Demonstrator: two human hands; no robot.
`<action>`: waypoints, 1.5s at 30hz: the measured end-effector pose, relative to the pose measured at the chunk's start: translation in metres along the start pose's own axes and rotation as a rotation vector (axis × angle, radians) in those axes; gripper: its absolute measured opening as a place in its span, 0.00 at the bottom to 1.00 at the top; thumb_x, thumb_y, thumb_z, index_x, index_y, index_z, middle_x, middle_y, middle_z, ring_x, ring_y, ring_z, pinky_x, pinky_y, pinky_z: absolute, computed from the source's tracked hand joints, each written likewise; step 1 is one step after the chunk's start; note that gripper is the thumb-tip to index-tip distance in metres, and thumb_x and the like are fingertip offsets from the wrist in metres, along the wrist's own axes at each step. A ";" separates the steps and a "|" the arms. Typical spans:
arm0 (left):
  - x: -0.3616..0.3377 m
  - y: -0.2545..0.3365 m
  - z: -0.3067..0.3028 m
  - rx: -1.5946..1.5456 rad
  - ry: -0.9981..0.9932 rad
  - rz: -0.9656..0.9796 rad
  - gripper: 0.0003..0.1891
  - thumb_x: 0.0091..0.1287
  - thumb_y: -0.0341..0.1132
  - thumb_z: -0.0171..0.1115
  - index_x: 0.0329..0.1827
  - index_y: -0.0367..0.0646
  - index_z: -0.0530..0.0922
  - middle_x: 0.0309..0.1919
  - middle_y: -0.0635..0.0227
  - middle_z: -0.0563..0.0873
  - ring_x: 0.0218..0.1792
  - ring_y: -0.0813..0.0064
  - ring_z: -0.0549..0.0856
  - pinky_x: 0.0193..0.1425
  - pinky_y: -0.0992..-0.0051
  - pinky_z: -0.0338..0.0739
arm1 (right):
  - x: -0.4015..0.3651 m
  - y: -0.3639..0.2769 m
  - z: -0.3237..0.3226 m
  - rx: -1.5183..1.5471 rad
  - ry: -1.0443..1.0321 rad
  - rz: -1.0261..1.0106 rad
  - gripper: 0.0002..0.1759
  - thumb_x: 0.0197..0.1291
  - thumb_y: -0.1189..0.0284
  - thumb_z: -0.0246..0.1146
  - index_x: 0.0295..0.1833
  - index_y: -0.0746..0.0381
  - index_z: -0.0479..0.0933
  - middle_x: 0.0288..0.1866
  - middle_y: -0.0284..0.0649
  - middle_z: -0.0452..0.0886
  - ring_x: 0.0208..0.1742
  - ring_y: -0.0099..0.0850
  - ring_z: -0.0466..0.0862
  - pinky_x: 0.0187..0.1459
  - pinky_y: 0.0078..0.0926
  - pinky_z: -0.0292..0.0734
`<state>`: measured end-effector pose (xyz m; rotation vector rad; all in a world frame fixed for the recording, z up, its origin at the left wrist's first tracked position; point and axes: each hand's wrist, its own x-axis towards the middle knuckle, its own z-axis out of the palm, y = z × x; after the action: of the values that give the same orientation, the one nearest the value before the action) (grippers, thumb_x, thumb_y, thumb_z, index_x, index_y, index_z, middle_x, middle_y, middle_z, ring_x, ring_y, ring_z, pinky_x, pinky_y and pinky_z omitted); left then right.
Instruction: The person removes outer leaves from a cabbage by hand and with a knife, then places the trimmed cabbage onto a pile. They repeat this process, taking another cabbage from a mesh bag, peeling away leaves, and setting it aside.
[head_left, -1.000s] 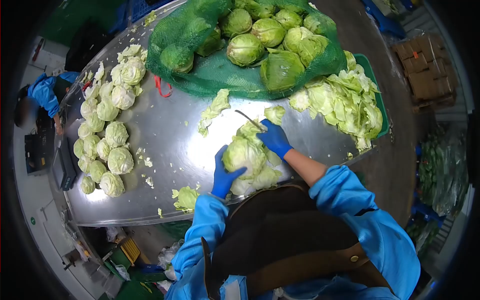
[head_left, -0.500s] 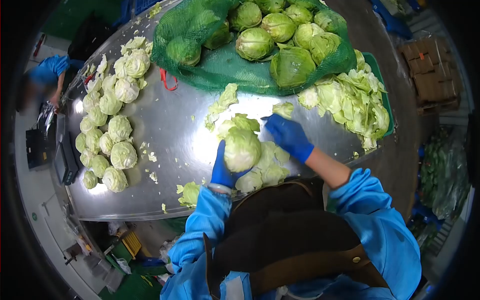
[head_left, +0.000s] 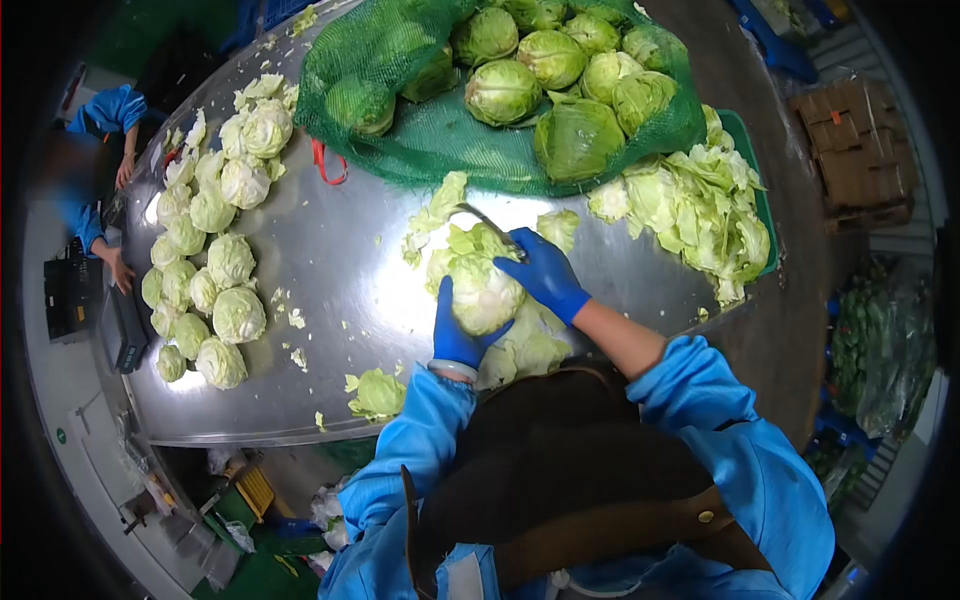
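My left hand (head_left: 458, 328), in a blue glove, grips a pale green cabbage (head_left: 487, 298) from its left side and from below, just above the steel table. A knife (head_left: 484, 218) is in my gloved right hand (head_left: 547, 272), its dark blade pointing up and left over the top of the cabbage. The fingers of that hand touch the cabbage's right side. Loose leaves (head_left: 532, 345) lie beneath and to the right of the cabbage, and another leaf piece (head_left: 436, 212) rests beyond it.
Several trimmed cabbages (head_left: 232, 262) stand along the left of the steel table (head_left: 330, 255). At the back, a green mesh bag (head_left: 430, 160) holds untrimmed cabbages. Stripped leaves (head_left: 690, 205) overflow a green crate (head_left: 765, 225) at right. Another person's hand (head_left: 121, 272) is near a scale at far left.
My right hand has moved left from beside the cabbage, bringing the knife onto it. Across the table, the other person's arms have shifted, with one hand now near the scale.
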<state>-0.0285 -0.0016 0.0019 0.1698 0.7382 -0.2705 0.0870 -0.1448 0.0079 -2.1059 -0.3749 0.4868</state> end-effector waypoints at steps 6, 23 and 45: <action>-0.006 0.002 -0.018 -0.153 -0.116 0.207 0.32 0.72 0.58 0.47 0.75 0.54 0.62 0.70 0.62 0.70 0.71 0.55 0.67 0.70 0.46 0.67 | 0.032 0.050 -0.022 -0.299 0.070 0.011 0.22 0.57 0.63 0.66 0.56 0.58 0.75 0.49 0.51 0.82 0.45 0.50 0.83 0.44 0.46 0.78; -0.004 0.027 0.006 1.664 0.171 0.884 0.55 0.46 0.45 0.83 0.75 0.38 0.59 0.68 0.48 0.71 0.68 0.55 0.72 0.70 0.62 0.69 | -0.014 -0.002 0.007 -0.073 -0.102 -0.076 0.26 0.69 0.60 0.54 0.67 0.63 0.70 0.60 0.52 0.76 0.57 0.50 0.79 0.58 0.41 0.73; -0.008 0.039 0.018 1.929 0.136 0.892 0.56 0.43 0.49 0.83 0.73 0.40 0.60 0.64 0.47 0.70 0.64 0.51 0.73 0.65 0.60 0.73 | -0.036 -0.012 -0.011 0.028 -0.097 -0.117 0.16 0.66 0.71 0.60 0.58 0.58 0.78 0.48 0.44 0.80 0.42 0.43 0.83 0.45 0.34 0.77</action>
<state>-0.0107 0.0322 0.0230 2.2874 0.2291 -0.0171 0.0598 -0.1618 0.0305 -2.0248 -0.5412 0.5228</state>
